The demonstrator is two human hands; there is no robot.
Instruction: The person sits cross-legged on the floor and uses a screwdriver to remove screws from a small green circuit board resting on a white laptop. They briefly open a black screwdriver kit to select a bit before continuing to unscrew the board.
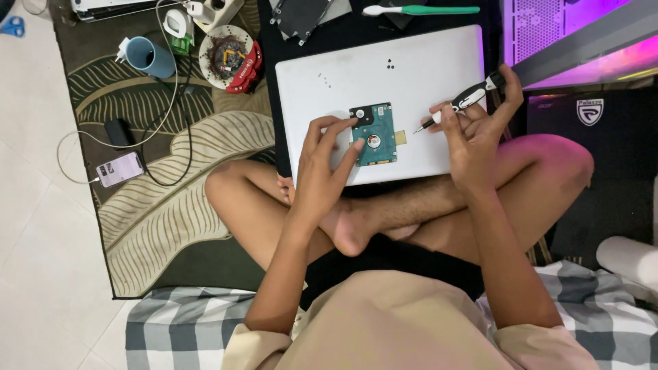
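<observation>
In the head view, a hard drive (374, 134) is steadied on a closed white laptop (411, 75) under the spread fingertips of the left hand (322, 171). A screwdriver (458, 104) is clamped by the right hand (473, 140), tip just beside the drive; it is best kept upright and seated squarely.

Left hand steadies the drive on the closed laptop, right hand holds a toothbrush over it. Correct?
Not quite. The head view shows the right hand holding a screwdriver, not a toothbrush. The left hand does steady the drive on the closed laptop.
</observation>
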